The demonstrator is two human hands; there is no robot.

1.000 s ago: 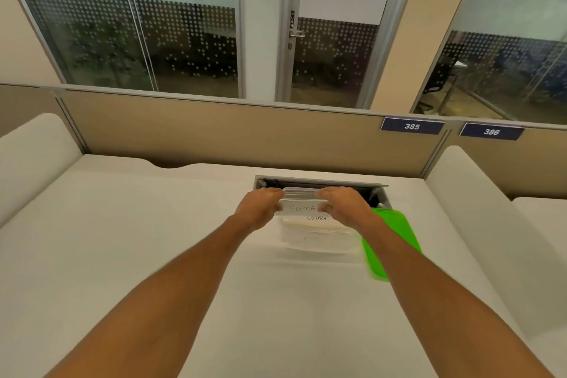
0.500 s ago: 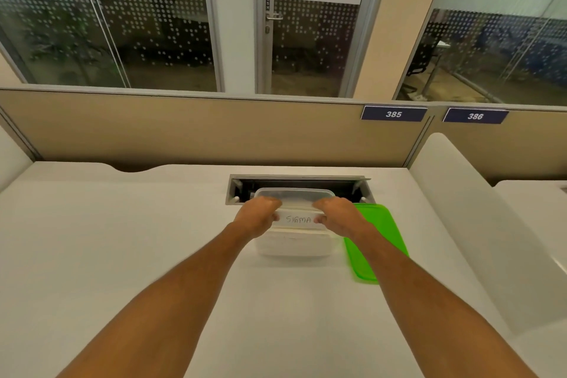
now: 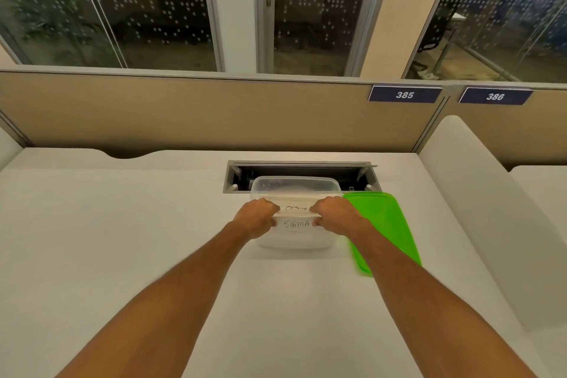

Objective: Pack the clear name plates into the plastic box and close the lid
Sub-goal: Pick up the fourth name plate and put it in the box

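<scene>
A clear plastic box (image 3: pixel 296 186) stands on the white desk, its lid off. Clear name plates (image 3: pixel 296 215) with handwritten labels sit at the box's near side; the front one reads SIGMA. My left hand (image 3: pixel 256 218) grips their left end and my right hand (image 3: pixel 334 215) grips their right end, fingers curled around the plates over the box. The green lid (image 3: pixel 383 224) lies flat on the desk just right of the box, partly under my right forearm.
A recessed cable tray (image 3: pixel 302 170) opens in the desk right behind the box. A beige partition (image 3: pixel 214 114) with number signs 385 and 386 closes the back. A white side divider (image 3: pixel 478 209) stands to the right.
Both hands have lowered the plates further into the box, and a second label now shows behind the SIGMA one. The camera has tilted down and closer.
</scene>
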